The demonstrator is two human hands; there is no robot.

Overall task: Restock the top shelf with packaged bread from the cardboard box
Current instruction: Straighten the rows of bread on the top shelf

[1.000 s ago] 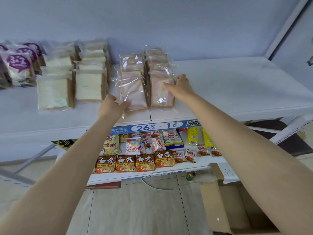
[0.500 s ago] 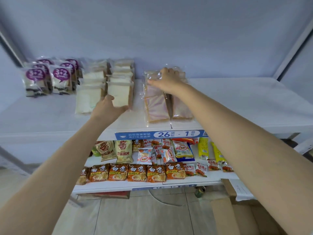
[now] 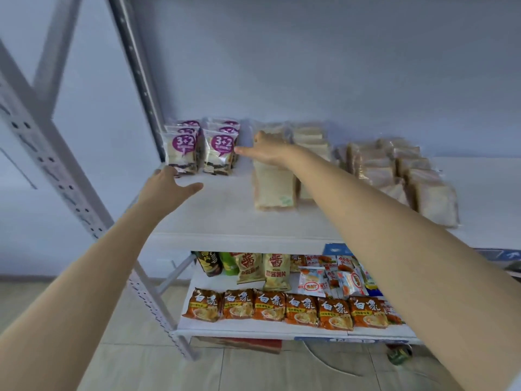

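On the white top shelf [image 3: 220, 221] stand rows of packaged bread: purple-label "3+2" packs [image 3: 183, 149] at the left, white sliced-bread packs [image 3: 275, 187] in the middle, pinkish sandwich packs [image 3: 394, 170] at the right. My left hand [image 3: 169, 184] hovers open just in front of the purple-label packs, touching nothing. My right hand [image 3: 270, 149] reaches across over the white bread row, fingers spread, fingertip near the right-hand "3+2" pack [image 3: 221, 153]. It holds nothing. The cardboard box is out of view.
A grey perforated shelf upright [image 3: 135, 66] rises at the left rear; another slanted post [image 3: 56, 176] stands nearer. The lower shelf [image 3: 253, 331] holds orange noodle packs [image 3: 270, 306] and snack bags [image 3: 276, 269]. Tiled floor lies below.
The view has swung left. My right hand left the pinkish sandwich packs and moved left toward the purple-label packs. My left hand moved left too and opened.
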